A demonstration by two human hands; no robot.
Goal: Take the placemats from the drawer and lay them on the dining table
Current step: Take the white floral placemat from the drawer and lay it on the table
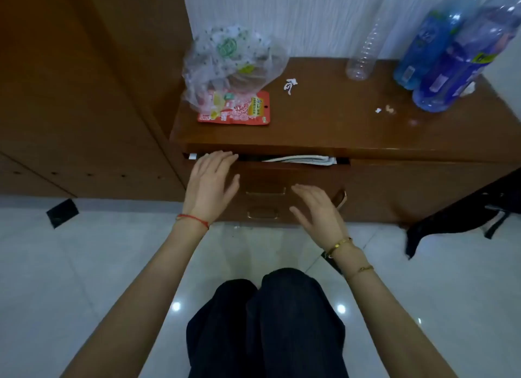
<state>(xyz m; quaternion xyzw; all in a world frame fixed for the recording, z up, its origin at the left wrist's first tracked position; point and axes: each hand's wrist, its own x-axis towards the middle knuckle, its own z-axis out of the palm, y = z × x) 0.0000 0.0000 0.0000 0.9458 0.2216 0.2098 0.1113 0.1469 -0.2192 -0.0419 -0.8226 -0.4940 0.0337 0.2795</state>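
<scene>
Top drawer (282,169), slightly open; folded placemats (306,160) inside.
Placemats lie flat, long axis left-right. Left hand (210,184) fingers straight on drawer edge; right hand (317,208) spread, holding nothing.

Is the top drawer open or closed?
Open a little: the top drawer shows a dark gap under the cabinet top, with folded white cloth peeking out.

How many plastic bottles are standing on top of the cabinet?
3. A clear empty bottle stands near the wall; two blue bottles stand at the right end, touching each other. More may be hidden outside the frame.
</scene>
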